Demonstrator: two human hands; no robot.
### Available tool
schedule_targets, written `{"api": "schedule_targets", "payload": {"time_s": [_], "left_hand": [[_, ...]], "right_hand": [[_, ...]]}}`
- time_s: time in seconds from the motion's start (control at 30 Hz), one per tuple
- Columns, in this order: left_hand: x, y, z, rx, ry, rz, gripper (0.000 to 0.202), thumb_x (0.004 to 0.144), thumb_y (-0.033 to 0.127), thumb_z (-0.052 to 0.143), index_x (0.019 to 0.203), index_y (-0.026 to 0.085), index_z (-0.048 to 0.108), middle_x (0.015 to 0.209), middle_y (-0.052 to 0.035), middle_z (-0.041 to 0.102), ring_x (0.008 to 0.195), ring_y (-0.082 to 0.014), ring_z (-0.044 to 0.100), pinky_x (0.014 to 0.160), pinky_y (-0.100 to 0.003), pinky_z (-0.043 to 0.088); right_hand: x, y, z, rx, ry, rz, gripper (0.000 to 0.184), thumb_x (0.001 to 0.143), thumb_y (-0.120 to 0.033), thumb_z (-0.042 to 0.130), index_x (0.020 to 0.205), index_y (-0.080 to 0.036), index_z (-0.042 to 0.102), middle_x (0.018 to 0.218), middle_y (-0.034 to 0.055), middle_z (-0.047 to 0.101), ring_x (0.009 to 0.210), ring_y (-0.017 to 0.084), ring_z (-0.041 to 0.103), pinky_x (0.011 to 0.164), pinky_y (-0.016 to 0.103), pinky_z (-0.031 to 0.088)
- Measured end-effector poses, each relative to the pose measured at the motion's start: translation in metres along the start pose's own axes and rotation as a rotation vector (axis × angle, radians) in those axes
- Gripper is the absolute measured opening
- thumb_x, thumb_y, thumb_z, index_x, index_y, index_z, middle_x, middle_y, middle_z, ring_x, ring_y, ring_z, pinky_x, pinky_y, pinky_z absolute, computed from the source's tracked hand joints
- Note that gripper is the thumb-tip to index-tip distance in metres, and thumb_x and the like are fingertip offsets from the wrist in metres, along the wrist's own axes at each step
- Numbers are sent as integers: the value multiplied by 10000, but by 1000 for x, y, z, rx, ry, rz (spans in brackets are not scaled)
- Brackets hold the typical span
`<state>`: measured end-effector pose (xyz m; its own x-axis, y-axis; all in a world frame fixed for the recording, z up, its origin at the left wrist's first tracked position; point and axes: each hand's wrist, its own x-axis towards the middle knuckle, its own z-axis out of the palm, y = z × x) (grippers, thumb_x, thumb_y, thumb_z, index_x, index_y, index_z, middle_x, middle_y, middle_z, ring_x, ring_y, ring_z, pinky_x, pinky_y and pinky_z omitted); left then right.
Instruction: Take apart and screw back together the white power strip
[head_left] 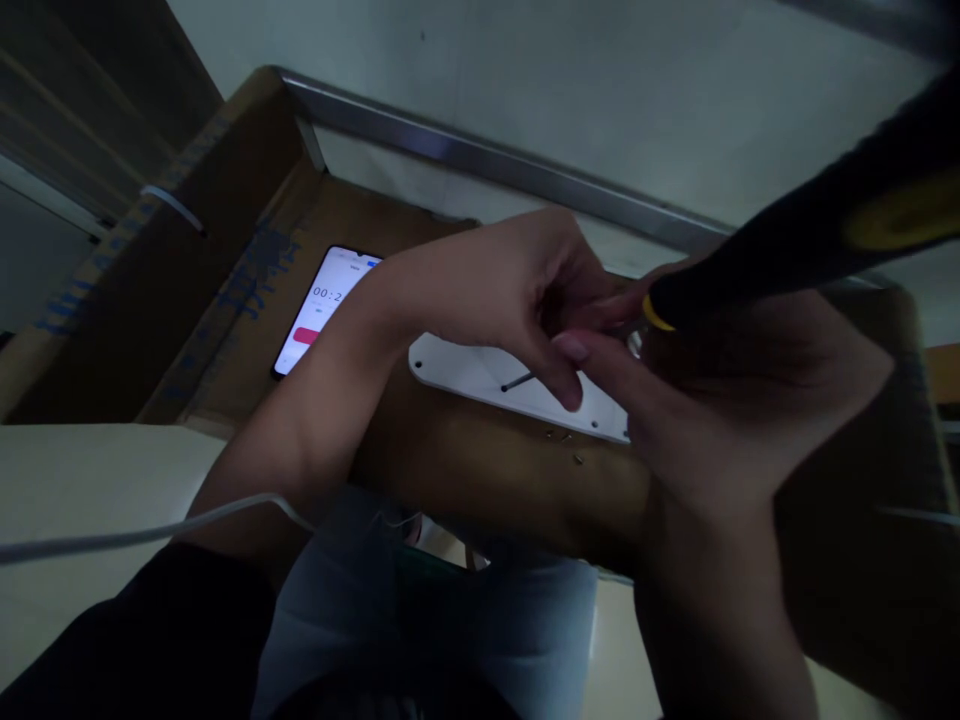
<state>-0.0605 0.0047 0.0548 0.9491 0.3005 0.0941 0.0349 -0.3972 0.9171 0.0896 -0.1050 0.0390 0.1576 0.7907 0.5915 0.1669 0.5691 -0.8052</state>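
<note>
Two hands (630, 350) work over a white plastic plate (480, 370) lying near the right edge of the cardboard box (480, 470). Right hand (750, 400) fingers wrap a black-and-yellow screwdriver (787, 230); left hand (510, 300) fingers (570, 385) pinch narrowly by its tip, seemingly steadying it, contact hidden. Small screws (566, 437) sit just below the plate, within reach. A phone (319, 310) lies by the box's left edge, timer facing up, readable.

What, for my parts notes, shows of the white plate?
The white plate is a flat, plastic-looking piece with a rounded corner and small dark holes near its edges. It lies on brown cardboard. A thin dark rod rests on it. The left hand covers its upper edge, and the right hand hides its far end. Tiny screws lie just off its lower edge.
</note>
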Motion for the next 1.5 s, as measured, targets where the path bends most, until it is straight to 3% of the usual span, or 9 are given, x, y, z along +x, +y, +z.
{"api": "schedule_targets", "payload": {"time_s": [0.13, 0.27, 0.47, 0.6, 0.8, 1.0, 1.2, 1.3, 1.5], "left_hand": [[-2, 0, -4, -17, -26, 40, 287, 775, 357, 860, 716, 170, 649, 671, 37, 570, 658, -92, 506, 631, -255, 364], [-7, 4, -12, -90, -63, -57, 144, 769, 265, 843, 756, 166, 740, 768, -8, 699, 750, -145, 618, 721, -279, 462], [-4, -1, -7, -159, 15, -52, 186, 703, 255, 890, 682, 173, 725, 650, 15, 630, 649, -118, 561, 615, -264, 412], [-2, -1, -6, -147, -38, -41, 169, 746, 234, 852, 782, 153, 708, 747, 33, 648, 729, -94, 580, 695, -230, 443], [-6, -6, -11, -106, -103, -28, 158, 785, 271, 830, 811, 150, 732, 725, 29, 663, 735, -101, 598, 717, -251, 469], [-3, -11, 0, -256, 154, -76, 239, 646, 259, 910, 678, 183, 687, 613, 36, 611, 712, -146, 611, 719, -295, 514], [-14, -7, -19, -144, -40, -44, 237, 785, 288, 848, 945, 152, 737, 939, -26, 728, 868, -141, 653, 797, -263, 501], [-18, -4, -21, -206, 114, -46, 256, 845, 230, 781, 1089, 161, 750, 999, -37, 754, 872, -140, 670, 769, -261, 491], [-1, -22, -16, -372, 708, 111, 156, 822, 106, 664, 900, 168, 785, 798, 31, 729, 728, -83, 595, 687, -254, 389]], "right_hand": [[-1, 5, -2, 112, 4, 22, 550, 591, 97, 895, 989, -274, 814, 836, -85, 741, 770, 115, 757, 763, 276, 703], [0, 4, -4, 127, -61, 5, 405, 692, 61, 852, 979, -223, 819, 830, -51, 774, 791, 133, 776, 719, 273, 680], [-1, 2, -3, 4, -111, -18, 386, 723, -27, 867, 1001, -290, 818, 876, -48, 755, 886, 172, 722, 805, 383, 612], [-1, 5, -5, -125, -55, 36, 280, 744, -60, 876, 900, -289, 836, 851, -51, 761, 850, 158, 716, 834, 386, 607], [0, 3, -5, 6, -54, -3, 443, 697, -65, 918, 1072, -283, 831, 874, -59, 808, 830, 161, 795, 745, 299, 696], [-3, -3, -8, -81, -125, 45, 463, 822, -2, 760, 1162, -313, 802, 1110, -68, 822, 1000, 165, 800, 934, 324, 704], [3, -1, -7, -31, 18, 31, 300, 882, -118, 760, 1088, -330, 813, 1134, -35, 802, 906, 181, 798, 828, 371, 714], [9, 7, -7, -48, 79, -52, 235, 870, -177, 783, 1067, -302, 802, 1073, -15, 792, 811, 167, 785, 774, 358, 697], [10, 19, -1, -57, 207, -123, 234, 866, -131, 746, 1042, -283, 769, 829, -18, 773, 781, 188, 778, 779, 379, 671]]}}
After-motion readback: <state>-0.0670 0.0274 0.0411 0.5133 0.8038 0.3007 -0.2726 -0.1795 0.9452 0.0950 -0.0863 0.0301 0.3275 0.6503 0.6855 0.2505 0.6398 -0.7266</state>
